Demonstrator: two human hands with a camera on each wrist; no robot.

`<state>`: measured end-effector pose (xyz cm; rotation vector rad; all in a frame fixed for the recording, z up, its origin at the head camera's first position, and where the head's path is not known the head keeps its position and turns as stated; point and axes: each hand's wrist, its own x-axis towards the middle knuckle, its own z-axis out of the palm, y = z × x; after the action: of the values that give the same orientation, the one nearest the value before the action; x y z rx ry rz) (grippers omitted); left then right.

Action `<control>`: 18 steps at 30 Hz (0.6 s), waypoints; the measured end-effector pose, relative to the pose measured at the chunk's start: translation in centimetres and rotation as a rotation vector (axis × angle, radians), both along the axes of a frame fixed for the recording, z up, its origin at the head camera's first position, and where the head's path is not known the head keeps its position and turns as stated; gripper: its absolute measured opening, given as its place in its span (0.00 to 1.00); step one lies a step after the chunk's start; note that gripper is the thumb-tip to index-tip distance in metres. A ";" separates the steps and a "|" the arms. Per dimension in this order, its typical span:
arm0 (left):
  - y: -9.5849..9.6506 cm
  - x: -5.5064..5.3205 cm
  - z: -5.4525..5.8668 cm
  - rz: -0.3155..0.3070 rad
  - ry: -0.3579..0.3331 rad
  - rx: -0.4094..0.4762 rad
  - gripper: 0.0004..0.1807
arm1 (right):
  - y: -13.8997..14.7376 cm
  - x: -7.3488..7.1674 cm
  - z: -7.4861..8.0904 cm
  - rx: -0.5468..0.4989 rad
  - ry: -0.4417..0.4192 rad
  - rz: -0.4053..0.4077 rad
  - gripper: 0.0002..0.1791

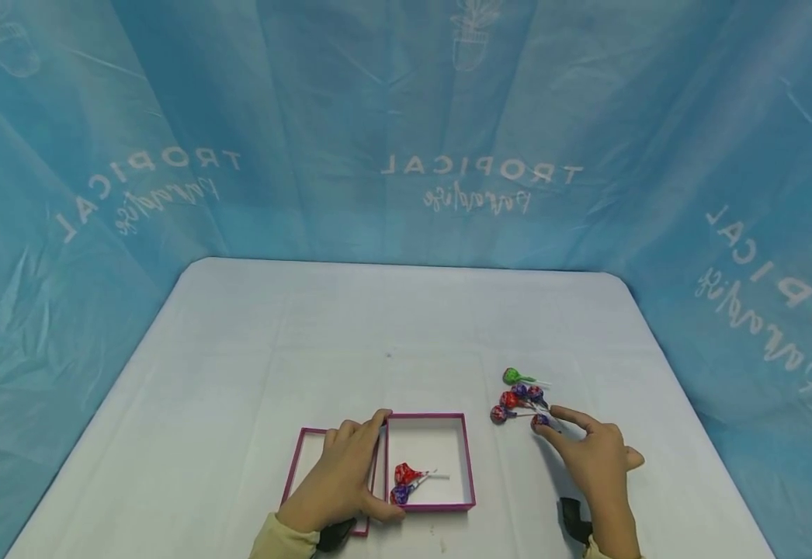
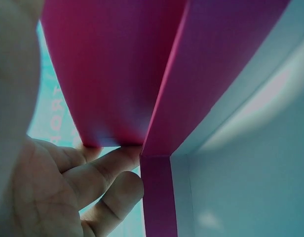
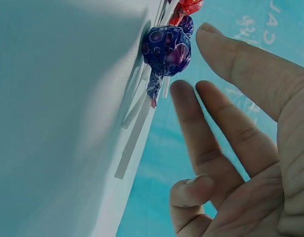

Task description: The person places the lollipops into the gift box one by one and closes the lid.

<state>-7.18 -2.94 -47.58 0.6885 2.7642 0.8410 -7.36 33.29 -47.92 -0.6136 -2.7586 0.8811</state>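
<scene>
My left hand spans the left side of a magenta-edged white box, thumb at its front corner and fingers at its back corner. Inside the box lie a red-wrapped lollipop and a purple-wrapped lollipop. On the right, my right hand reaches over another purple lollipop, thumb and fingers apart around its head. The right wrist view shows a gap between the fingertips and that lollipop. Just beyond it lie a red lollipop, a green one and several purple ones.
A second magenta-edged box part lies left of the box, partly hidden under the left hand and forearm. Everything rests on a white-covered table. Blue printed curtains hang behind and at both sides.
</scene>
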 end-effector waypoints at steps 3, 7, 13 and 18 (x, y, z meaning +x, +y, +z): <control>0.0 0.1 0.0 0.002 -0.001 0.001 0.74 | 0.0 0.0 -0.1 -0.008 -0.021 -0.011 0.24; 0.1 -0.2 -0.1 0.000 -0.004 -0.002 0.75 | 0.1 0.0 -0.1 -0.003 -0.035 -0.027 0.23; 0.2 -0.2 0.0 -0.007 -0.026 0.004 0.75 | 0.2 0.3 -0.1 0.021 -0.049 -0.068 0.22; -0.1 0.1 -0.2 0.003 -0.011 -0.002 0.75 | 0.1 0.2 -0.7 0.043 -0.043 -0.055 0.21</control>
<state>-7.12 -3.05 -47.74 0.6767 2.7565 0.8406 -7.13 33.35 -48.57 -0.7056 -2.7763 0.8043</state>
